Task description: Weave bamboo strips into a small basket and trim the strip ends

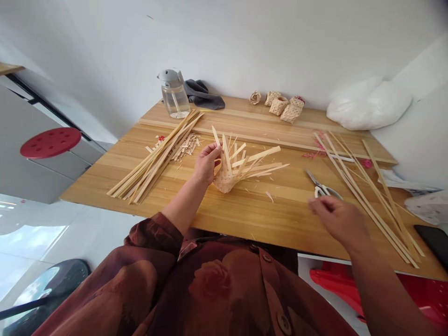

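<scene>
My left hand (207, 162) pinches the side of a small, partly woven basket (224, 182) of pale flat strips. The strips' loose ends fan out upward and to the right. Over the right part of the table, my right hand (339, 219) is curled with thumb and fingers drawn together, and nothing shows between them. Just beyond its fingers lie scissors (320, 185) with pale handles, blades pointing away from me; the hand overlaps the near edge of the handles in this view. Whether it touches them I cannot tell.
Long strips (159, 158) lie left beside cut scraps (186, 147), with more strips (378, 196) at right. Small woven baskets (279, 105), a water bottle (175, 95), a dark cloth (203, 95) and a white plastic bag (369, 105) line the back. A black phone (432, 242) is at far right.
</scene>
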{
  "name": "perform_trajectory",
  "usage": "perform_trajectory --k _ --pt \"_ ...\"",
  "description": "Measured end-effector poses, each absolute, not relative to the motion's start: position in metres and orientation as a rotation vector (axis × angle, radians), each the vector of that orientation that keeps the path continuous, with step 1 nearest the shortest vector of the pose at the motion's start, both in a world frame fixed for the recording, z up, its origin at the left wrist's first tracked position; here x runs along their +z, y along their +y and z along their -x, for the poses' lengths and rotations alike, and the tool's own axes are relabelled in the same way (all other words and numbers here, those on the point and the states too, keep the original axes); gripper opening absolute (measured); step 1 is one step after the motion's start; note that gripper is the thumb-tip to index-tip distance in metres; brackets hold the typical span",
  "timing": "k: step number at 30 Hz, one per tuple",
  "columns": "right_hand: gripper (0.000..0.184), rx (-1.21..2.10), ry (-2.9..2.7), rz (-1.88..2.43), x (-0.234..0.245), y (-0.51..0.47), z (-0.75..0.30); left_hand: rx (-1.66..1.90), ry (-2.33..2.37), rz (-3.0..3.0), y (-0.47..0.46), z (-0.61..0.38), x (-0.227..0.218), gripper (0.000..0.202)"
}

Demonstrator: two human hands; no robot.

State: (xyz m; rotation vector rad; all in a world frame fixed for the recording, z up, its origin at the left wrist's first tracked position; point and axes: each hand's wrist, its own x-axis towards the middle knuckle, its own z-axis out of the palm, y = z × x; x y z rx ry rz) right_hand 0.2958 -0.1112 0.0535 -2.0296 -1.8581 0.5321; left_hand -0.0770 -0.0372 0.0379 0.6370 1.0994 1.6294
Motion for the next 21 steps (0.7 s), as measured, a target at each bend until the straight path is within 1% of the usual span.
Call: perform_trajectory --k 2,3,4,5,7,9,11,13,15,17,18,19,21 --pt "0.052 1.420 -1.968 1.696 0.057 -0.133 -0.263 1.636 1.071 -0.604 -0.038 0.077 0.039 0.029" --pt "0.051 1.764 -2.016 1.533 0.055 -0.142 -0.246 1.634 1.053 -0.586 -0.038 0.077 0.040 0.030" --pt "0.047 1.951 -2.058 1.426 0.052 -0.148 -0.229 1.629 1.031 -0.569 -0.038 0.078 0.040 0.030" --pt "0.044 2.029 -2.049 1.349 0.047 -0.150 -0.214 1.622 1.008 -0.552 -0.038 0.078 0.040 0.031" --pt "0.045 2.091 -1.808 1.330 0.035 -0.142 -0.189 1.611 0.963 -0.521 -0.038 0.079 0.039 0.030" --pt "0.047 1.962 -1.647 1.302 0.025 -0.122 -0.172 1.621 0.915 -0.492 -0.037 0.081 0.038 0.028" --pt "0.044 1.569 -1.522 1.213 0.020 -0.098 -0.166 1.664 0.863 -0.466 -0.034 0.085 0.038 0.025" --pt "0.041 1.272 -1.418 1.187 0.022 -0.082 -0.170 1.727 0.816 -0.460 -0.030 0.093 0.040 0.024" --pt "0.039 1.041 -1.424 1.280 0.024 -0.078 -0.185 1.785 0.784 -0.484 -0.026 0.104 0.043 0.023" --pt "0.043 0.762 -1.516 1.450 0.022 -0.086 -0.207 1.838 0.770 -0.509 -0.022 0.117 0.050 0.019" --pt "0.049 0.617 -1.579 1.542 0.018 -0.093 -0.216 1.858 0.783 -0.511 -0.019 0.123 0.054 0.017" --pt "0.061 0.487 -1.663 1.640 0.013 -0.100 -0.223 1.855 0.795 -0.519 -0.018 0.128 0.059 0.015" --pt "0.084 0.369 -1.793 1.778 -0.003 -0.111 -0.224 1.877 0.797 -0.511 -0.014 0.138 0.071 0.018"
